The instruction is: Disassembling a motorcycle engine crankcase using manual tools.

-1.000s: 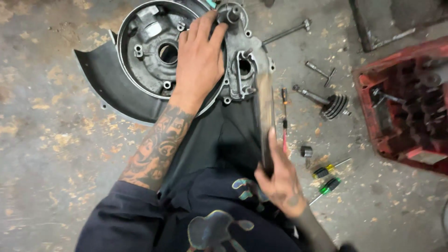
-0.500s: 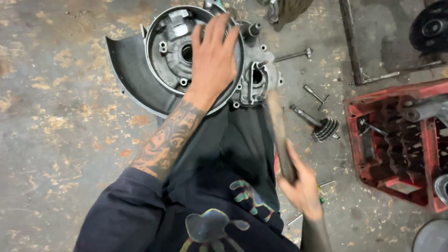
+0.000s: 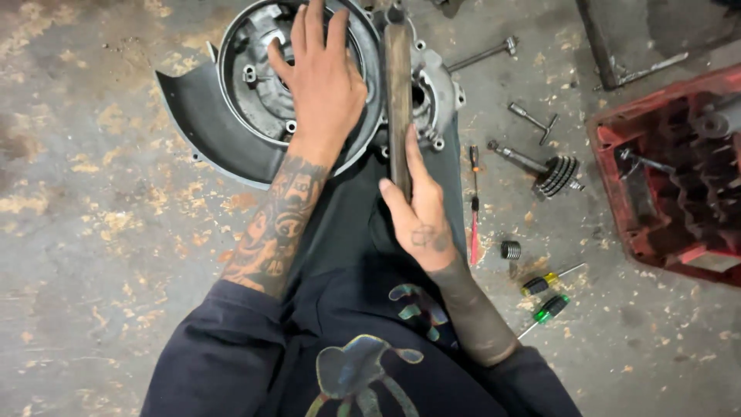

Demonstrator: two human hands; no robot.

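Note:
A grey metal engine casing (image 3: 235, 85) with a round housing and a dark curved shroud lies on the concrete floor in front of me. My left hand (image 3: 323, 77) presses flat on the round housing, fingers spread. My right hand (image 3: 421, 212) grips the lower end of a long wooden handle (image 3: 398, 93), which reaches up across the casing's right half; its top end is at the frame's upper edge. A dark cloth (image 3: 347, 216) lies under the casing's near side.
Right of the casing lie a gear shaft (image 3: 552, 171), a T-shaped tool (image 3: 532, 120), a long bolt (image 3: 482, 54), a red-handled screwdriver (image 3: 474, 224), a small spring (image 3: 510, 249) and two screwdrivers (image 3: 548, 297). A red tool tray (image 3: 679, 162) stands at the right edge.
My right hand has swung the wooden handle up from beside my leg and over the casing. The left hand stays pressed on the round housing.

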